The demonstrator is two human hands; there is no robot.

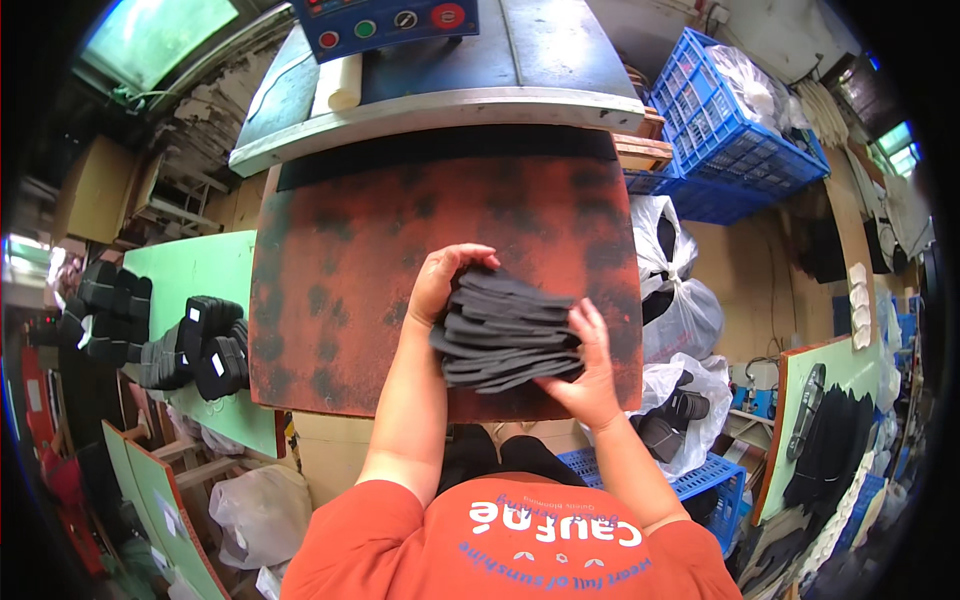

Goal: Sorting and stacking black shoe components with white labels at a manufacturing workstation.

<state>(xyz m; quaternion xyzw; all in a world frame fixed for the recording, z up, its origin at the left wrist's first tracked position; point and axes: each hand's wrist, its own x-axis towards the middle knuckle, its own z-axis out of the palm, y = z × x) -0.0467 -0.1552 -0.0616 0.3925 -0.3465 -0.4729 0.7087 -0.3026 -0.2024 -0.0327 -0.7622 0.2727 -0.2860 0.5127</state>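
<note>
A thick stack of dark grey, insole-like fabric pieces (510, 335) is held between my two hands, over the near part of a worn red-and-black work board (340, 250). My left hand (450, 280) curls round the stack's far left side, its fingers over the upper edge. At the right end, my right hand (588, 370) grips the stack, fingers on its far side and thumb on the near side. The layers fan slightly apart along the near edge. Whether the stack touches the board I cannot tell.
Beyond the board stands a machine with a blue control box (390, 25) and a pale front bar (440, 115). On a green table (200, 265) at left lie bundled dark pieces (215, 345). Blue crates (735, 120) and plastic bags (680, 310) stand at right.
</note>
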